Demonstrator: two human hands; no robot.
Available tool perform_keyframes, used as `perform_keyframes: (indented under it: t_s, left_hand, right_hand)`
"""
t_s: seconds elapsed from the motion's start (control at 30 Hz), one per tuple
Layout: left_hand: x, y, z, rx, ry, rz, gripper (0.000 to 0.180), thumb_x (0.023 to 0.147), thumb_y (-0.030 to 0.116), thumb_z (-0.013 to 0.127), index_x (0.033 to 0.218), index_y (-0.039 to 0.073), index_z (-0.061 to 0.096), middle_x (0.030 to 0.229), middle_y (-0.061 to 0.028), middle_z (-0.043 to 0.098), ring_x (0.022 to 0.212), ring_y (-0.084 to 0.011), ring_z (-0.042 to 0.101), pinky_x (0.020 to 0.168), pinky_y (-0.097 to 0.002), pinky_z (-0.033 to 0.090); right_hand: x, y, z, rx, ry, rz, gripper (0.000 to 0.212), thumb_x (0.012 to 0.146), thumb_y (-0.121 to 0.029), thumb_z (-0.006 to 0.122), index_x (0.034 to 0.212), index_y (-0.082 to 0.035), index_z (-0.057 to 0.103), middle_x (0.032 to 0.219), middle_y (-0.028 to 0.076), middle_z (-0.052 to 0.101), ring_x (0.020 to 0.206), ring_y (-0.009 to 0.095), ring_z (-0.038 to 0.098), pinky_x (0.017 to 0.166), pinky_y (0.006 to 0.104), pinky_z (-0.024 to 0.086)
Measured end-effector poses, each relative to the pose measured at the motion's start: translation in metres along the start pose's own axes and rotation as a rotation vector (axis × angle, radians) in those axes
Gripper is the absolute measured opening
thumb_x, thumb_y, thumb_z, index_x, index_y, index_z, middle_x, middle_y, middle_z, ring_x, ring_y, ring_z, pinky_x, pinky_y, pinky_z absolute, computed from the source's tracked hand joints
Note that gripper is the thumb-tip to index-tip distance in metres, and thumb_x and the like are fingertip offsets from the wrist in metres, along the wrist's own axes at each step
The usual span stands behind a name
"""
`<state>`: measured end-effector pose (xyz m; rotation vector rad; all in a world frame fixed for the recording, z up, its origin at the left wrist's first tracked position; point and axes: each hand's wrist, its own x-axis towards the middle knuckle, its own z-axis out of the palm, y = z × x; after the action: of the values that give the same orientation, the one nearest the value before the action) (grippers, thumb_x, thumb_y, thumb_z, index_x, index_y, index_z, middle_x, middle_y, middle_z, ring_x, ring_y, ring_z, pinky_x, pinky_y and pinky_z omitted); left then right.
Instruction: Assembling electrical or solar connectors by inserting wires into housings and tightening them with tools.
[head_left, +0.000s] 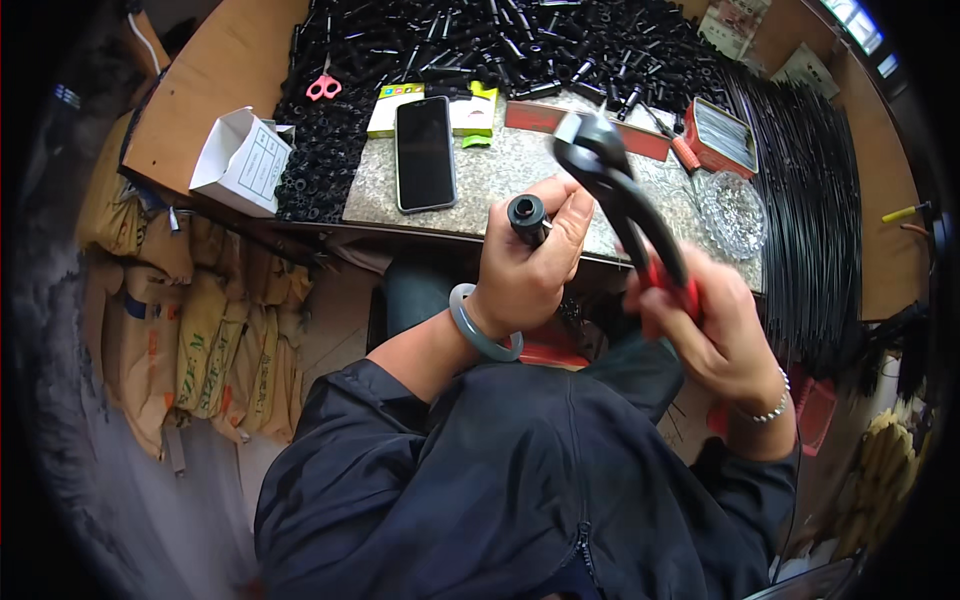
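My left hand is closed around a black tubular part, its round hollow end pointing up. A pale bangle circles that wrist. In my right hand are black-jawed pliers with red handle grips, held above the near edge of the bench. The jaws tilt up and to the left, beside my left fingertips and apart from the tube. Motion slightly smears the pliers and right hand. Just past my left hand lies a dark phone on the speckled bench top.
Black tubular parts heap along the back. Long black rods lie at right, near a clear dish, a red tin and an orange-handled screwdriver. Pink scissors and a white box sit left; sacks stand below.
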<state>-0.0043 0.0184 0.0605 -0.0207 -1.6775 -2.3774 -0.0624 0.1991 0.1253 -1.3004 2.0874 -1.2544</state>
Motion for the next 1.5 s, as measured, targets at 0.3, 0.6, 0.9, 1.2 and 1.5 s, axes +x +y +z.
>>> perform_keyframes:
  t_s: [0.3,0.6,0.9,1.2,1.5]
  left_hand:
    - [0.007,-0.003,0.007,0.151,0.004,0.179,0.033,0.096,0.016,0.046,0.116,-0.009,0.055,0.059,0.0081,0.038,0.048,0.0013,0.032,0.043,-0.0172,0.025]
    - [0.004,-0.002,0.009,0.250,0.005,0.229,0.030,0.096,0.016,0.046,0.115,-0.004,0.059,0.061,0.0085,0.041,0.049,0.0017,0.032,0.044,-0.0175,0.025]
    - [0.005,0.000,0.004,0.480,0.050,0.292,0.025,0.096,0.014,0.047,0.102,-0.002,0.065,0.057,0.0102,0.042,0.052,0.0029,0.033,0.046,-0.0182,0.024]
    - [0.005,0.010,0.012,0.166,0.054,0.167,0.026,0.096,0.017,0.048,0.103,-0.002,0.065,0.056,0.0088,0.044,0.049,0.0026,0.035,0.043,-0.0182,0.023]
    - [0.007,0.010,0.002,0.488,-0.056,0.244,0.025,0.094,0.016,0.049,0.101,-0.001,0.065,0.058,0.0084,0.049,0.048,0.0023,0.036,0.043,-0.0171,0.023]
  right_hand:
    - [-0.029,-0.004,-0.016,0.086,-0.268,0.252,0.038,0.092,-0.015,0.053,0.126,0.001,0.047,0.078,0.007,0.065,0.063,0.013,0.059,0.060,0.0250,0.046]
    - [-0.013,-0.045,-0.046,0.004,-0.407,0.442,0.032,0.092,-0.018,0.054,0.116,0.002,0.050,0.068,0.008,0.056,0.060,0.018,0.055,0.059,0.0286,0.044]
    - [-0.015,-0.042,-0.035,0.198,-0.396,0.814,0.027,0.095,-0.027,0.051,0.091,0.000,0.049,0.061,0.003,0.054,0.053,0.009,0.054,0.049,0.0248,0.044]
    - [-0.025,-0.011,-0.013,0.236,-0.232,0.354,0.027,0.095,-0.022,0.051,0.111,0.000,0.052,0.062,-0.001,0.050,0.055,0.005,0.049,0.053,0.0222,0.042]
    - [-0.015,-0.045,-0.034,-0.082,-0.322,0.577,0.023,0.093,-0.022,0.054,0.092,0.001,0.048,0.054,0.006,0.042,0.050,0.014,0.037,0.049,0.0305,0.037]
